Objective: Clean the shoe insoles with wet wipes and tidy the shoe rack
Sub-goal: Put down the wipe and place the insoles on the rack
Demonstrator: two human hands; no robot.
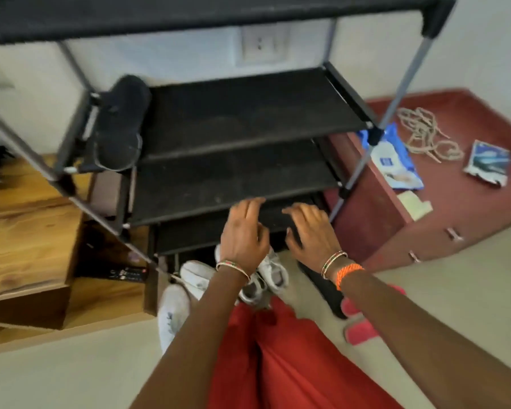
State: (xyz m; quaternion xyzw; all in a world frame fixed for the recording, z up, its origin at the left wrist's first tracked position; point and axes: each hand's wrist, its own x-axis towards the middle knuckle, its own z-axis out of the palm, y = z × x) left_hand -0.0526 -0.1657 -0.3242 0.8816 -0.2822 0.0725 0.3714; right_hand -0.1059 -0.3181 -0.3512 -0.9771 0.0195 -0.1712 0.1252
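Note:
A black fabric shoe rack [248, 113] with grey metal poles stands in front of me. A black shoe [118, 125] lies on the left end of its second shelf. My left hand [244, 231] and my right hand [307, 231] reach side by side toward a lower shelf, fingers straight and spread, holding nothing. White sneakers [198, 276] lie on the floor below the rack, partly hidden by my arms. A blue wet wipes pack [396, 163] rests on the red cabinet to the right.
The red cabinet [396, 228] stands right of the rack, with a rope bundle [425, 134], a small packet [488, 163] and a paper slip [415, 203] on it. A wooden unit [27, 231] is at the left. Pink slippers [360, 323] and a dark insole [325, 284] lie on the floor.

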